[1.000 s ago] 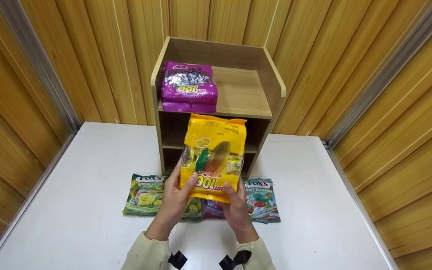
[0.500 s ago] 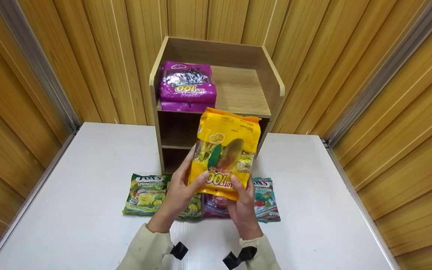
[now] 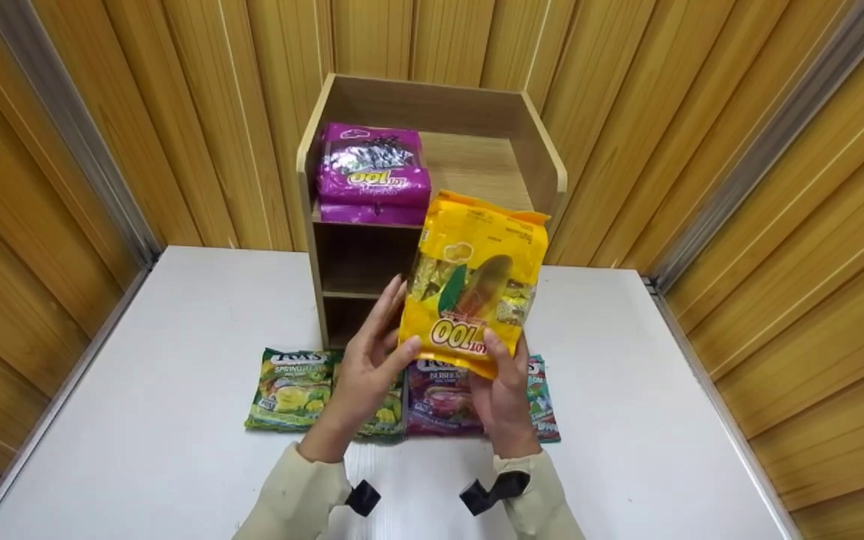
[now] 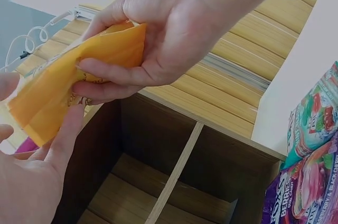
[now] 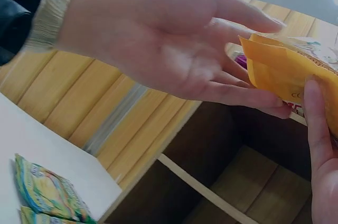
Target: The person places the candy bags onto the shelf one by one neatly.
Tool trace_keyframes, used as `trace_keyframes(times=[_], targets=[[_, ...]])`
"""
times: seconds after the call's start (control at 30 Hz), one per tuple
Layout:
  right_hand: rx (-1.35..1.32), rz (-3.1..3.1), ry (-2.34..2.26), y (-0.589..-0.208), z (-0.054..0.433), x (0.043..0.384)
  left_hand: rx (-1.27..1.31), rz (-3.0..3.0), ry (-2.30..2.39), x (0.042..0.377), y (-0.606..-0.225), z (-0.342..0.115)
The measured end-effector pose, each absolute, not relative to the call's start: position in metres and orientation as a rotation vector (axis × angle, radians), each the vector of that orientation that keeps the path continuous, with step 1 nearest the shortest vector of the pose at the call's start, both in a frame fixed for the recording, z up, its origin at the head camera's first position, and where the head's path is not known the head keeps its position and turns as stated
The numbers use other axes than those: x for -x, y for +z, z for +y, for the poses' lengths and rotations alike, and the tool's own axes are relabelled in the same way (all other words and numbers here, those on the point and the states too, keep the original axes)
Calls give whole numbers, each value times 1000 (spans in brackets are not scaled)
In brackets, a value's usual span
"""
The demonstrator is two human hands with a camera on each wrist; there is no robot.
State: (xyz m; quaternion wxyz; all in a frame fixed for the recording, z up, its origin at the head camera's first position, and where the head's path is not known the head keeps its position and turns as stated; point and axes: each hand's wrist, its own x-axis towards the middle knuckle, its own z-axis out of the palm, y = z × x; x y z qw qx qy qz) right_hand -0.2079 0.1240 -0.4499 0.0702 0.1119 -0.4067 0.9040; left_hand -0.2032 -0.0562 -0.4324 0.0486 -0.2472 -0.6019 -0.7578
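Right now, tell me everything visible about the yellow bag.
The yellow bag looks like glossy plastic with a clear window and a green leaf print. In the head view its LOT 100 lettering is upside down. It tilts above the table, the right hand gripping it, the left hand touching its lower left side.

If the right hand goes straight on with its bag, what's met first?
Likely the wooden shelf, with the yellow bag touching before the right hand; depth and shelf level are unclear.
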Motion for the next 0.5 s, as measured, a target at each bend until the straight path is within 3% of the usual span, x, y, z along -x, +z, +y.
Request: trace_keyframes(times=[0.5], targets=[[-332,-1275,2709,-427,146,235,924,-1746,-2328,205,-433,-46]])
